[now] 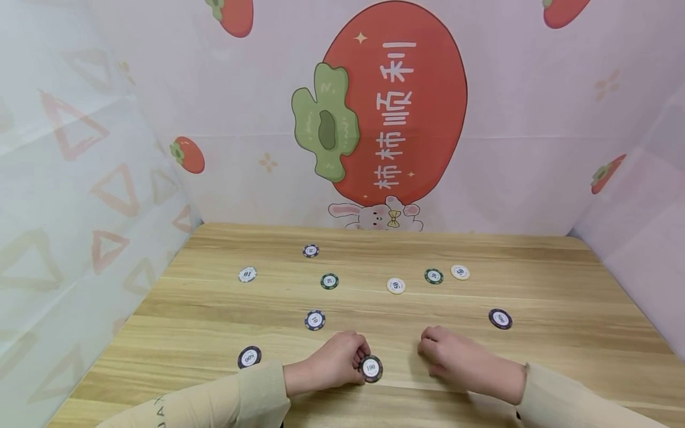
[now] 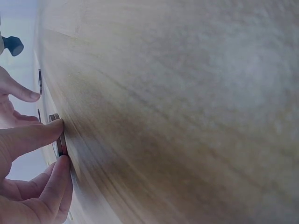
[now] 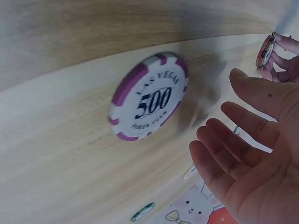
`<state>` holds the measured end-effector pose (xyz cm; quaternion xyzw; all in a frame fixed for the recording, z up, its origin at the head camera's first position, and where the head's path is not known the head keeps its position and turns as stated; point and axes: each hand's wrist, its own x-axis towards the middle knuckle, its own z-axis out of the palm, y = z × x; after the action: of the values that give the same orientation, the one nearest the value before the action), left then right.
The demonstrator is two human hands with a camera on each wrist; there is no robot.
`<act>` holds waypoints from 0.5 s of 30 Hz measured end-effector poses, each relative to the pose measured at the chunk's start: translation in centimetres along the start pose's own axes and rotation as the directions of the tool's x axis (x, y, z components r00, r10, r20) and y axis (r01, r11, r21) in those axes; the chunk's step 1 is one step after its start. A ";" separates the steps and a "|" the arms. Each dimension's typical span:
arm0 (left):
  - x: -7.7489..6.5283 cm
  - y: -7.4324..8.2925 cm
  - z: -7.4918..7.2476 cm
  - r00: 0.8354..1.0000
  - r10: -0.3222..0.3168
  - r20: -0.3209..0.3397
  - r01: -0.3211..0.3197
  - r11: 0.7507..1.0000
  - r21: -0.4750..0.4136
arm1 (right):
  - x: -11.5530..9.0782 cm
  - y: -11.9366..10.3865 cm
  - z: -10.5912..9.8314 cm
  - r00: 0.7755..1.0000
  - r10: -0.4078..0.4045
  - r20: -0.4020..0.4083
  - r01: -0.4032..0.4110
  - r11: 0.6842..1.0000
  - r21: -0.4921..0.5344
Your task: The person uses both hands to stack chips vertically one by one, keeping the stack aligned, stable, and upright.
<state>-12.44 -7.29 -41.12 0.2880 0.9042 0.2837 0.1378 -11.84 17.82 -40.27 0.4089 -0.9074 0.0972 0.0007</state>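
My left hand (image 1: 329,361) pinches a dark-edged poker chip marked 100 (image 1: 371,369) between thumb and fingers, low over the table near its front. In the left wrist view the chip (image 2: 61,143) appears nearly edge-on, with the thumb on one side and a fingertip on the other. To the right of it my right hand (image 1: 462,362) hovers with loosely bent fingers and holds nothing. The right wrist view shows its relaxed fingers apart from a purple-and-white chip marked 500 (image 3: 149,99), which lies flat on the wood.
More chips lie scattered on the wooden table (image 1: 203,321): a 500 chip (image 1: 249,357) at left, a 10 chip (image 1: 315,320) beyond my left hand, a green-edged chip (image 1: 329,281), a white 50 chip (image 1: 396,286) and others farther back. A printed curtain (image 1: 514,119) stands behind.
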 end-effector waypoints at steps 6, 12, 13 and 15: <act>0.0 0.0 0.0 1.000 0.001 0.000 -0.001 1.000 0.007 | -1.1 0.5 -0.1 1.000 0.014 0.000 -0.014 1.000 0.017; -0.1 0.0 0.0 1.000 -0.009 0.009 0.009 1.000 0.000 | -2.3 1.0 0.1 0.996 -0.007 -0.089 0.009 1.000 0.029; -0.1 0.0 0.0 1.000 -0.010 0.010 0.010 1.000 -0.001 | -2.5 1.1 0.1 0.995 0.000 -0.097 0.003 0.999 0.033; -0.1 0.0 0.0 1.000 -0.010 0.010 0.010 1.000 0.002 | -2.8 1.3 0.1 0.995 0.019 -0.097 -0.014 0.999 0.046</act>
<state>-12.39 -7.31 -41.16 0.2852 0.9053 0.2805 0.1432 -10.91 20.75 -40.78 0.3961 -0.9072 0.1374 0.0350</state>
